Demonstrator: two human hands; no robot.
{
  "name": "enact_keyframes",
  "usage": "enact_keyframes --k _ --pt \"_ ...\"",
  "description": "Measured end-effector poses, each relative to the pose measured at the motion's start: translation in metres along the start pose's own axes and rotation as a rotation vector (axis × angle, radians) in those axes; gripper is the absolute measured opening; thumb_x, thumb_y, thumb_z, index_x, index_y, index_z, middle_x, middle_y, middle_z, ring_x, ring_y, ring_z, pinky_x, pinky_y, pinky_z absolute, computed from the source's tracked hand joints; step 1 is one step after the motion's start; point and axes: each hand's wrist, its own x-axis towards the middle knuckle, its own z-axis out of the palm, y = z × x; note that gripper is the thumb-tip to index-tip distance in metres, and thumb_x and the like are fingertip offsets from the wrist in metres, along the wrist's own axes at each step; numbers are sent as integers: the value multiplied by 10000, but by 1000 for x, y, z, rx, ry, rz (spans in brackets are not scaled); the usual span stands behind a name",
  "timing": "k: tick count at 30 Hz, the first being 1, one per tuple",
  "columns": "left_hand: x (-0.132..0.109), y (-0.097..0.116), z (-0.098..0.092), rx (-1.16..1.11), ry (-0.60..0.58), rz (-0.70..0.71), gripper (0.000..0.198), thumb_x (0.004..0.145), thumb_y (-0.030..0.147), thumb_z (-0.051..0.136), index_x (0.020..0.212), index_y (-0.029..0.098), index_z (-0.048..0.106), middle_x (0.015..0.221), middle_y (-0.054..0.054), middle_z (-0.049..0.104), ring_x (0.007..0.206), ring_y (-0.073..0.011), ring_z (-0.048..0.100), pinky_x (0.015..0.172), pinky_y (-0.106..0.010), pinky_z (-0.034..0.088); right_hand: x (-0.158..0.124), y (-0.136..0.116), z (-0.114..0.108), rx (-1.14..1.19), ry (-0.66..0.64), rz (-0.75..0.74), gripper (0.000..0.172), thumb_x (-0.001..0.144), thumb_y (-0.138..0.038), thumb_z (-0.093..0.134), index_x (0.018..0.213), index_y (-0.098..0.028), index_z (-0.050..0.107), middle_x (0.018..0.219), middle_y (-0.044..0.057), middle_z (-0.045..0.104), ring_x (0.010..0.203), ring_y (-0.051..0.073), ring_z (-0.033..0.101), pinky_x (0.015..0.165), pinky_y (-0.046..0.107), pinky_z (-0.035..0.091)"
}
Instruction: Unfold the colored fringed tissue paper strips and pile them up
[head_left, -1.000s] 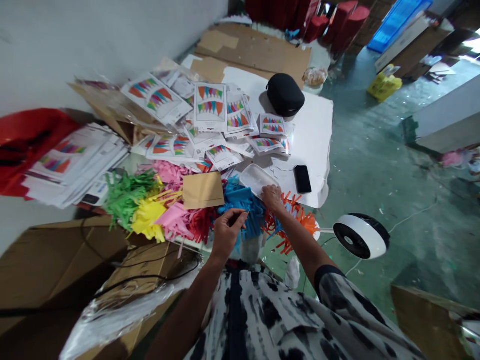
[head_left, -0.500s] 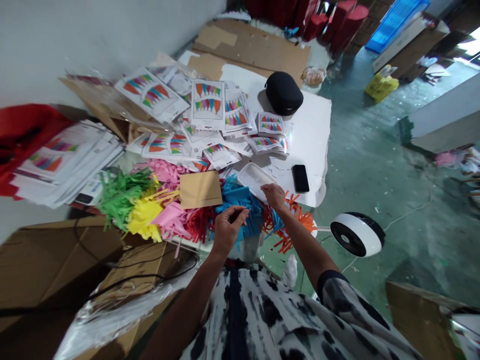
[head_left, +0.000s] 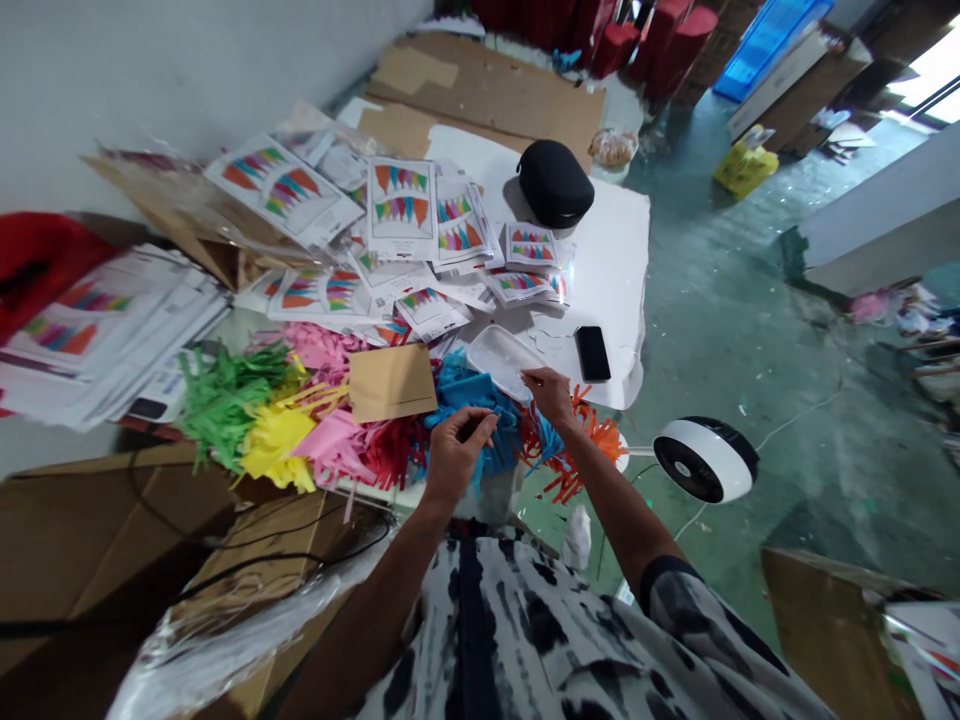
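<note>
— Head view: where does the tray lie from your hands?
— The pale tray (head_left: 495, 352) sits at 10 o'clock from your right hand (head_left: 550, 392), the nearer one; its long axis runs 10 to 4. Your left hand (head_left: 459, 438) is by blue fringe (head_left: 459, 385).
— Your grip?
— Fingertips drawn together on both; whether they pinch anything cannot be told.
— Room?
— White board (head_left: 622, 250) toward 1, its edge past the phone (head_left: 592, 353).

A black case (head_left: 555, 184) and a phone (head_left: 593, 354) lie on white sheeting (head_left: 619, 265), a yellow bag (head_left: 744, 170) on the floor (head_left: 705, 300).
</note>
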Motion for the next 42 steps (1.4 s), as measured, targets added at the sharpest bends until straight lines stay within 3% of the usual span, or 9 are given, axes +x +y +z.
enact_keyframes --k 6,9,14,24,30,36,39,42 --pt "1 6 0 20 4 17 272 833 435 786 903 173 754 709 4 702 608 -117 628 642 -230 519 -45 -54 -23 698 -118 -19 340 805 -402 839 1104 -240 817 951 37 823 888 211 771 842 341 610" --pt "1 12 1 44 16 66 259 842 428 779 896 176 755 673 14 681 597 -120 625 630 -229 516 -70 -84 -35 760 -95 -51 246 790 -401 873 992 -266 835 939 25 817 885 207 771 844 340 622" --pt "-2 22 4 88 21 141 243 864 418 766 898 177 759 650 23 655 588 -113 592 609 -219 498 -88 -110 -43 834 -67 -15 249 815 -406 864 1027 -281 828 986 25 820 940 222 780 895 370 631" --pt "-4 20 2 109 5 219 205 898 397 751 928 196 776 732 13 691 649 -118 616 658 -226 517 -92 -117 -44 805 -55 -12 223 818 -398 858 1004 -279 829 1001 25 820 919 206 766 876 348 618" --pt "-8 15 0 158 -8 265 172 913 380 742 963 221 787 836 -3 730 747 -140 664 725 -244 537 -93 -118 -44 780 21 -30 170 784 -393 881 873 -260 824 868 11 799 838 182 732 830 315 596" --pt "-8 23 0 177 -5 276 177 914 378 734 923 205 766 806 -3 719 736 -141 647 736 -248 527 -96 -118 -43 825 -103 50 256 772 -452 880 937 -262 835 924 23 804 867 196 729 803 315 588" --pt "-7 27 1 191 -27 253 203 903 402 738 914 202 769 818 -12 732 763 -160 665 748 -258 530 -97 -114 -42 823 -132 63 244 763 -463 883 892 -262 833 891 15 791 842 187 713 773 299 572" --pt "-8 28 4 186 -31 232 227 904 424 734 906 200 768 823 -19 742 768 -166 674 748 -260 530 -98 -111 -43 820 -131 83 298 763 -475 881 972 -269 828 916 8 782 793 166 692 723 278 555"
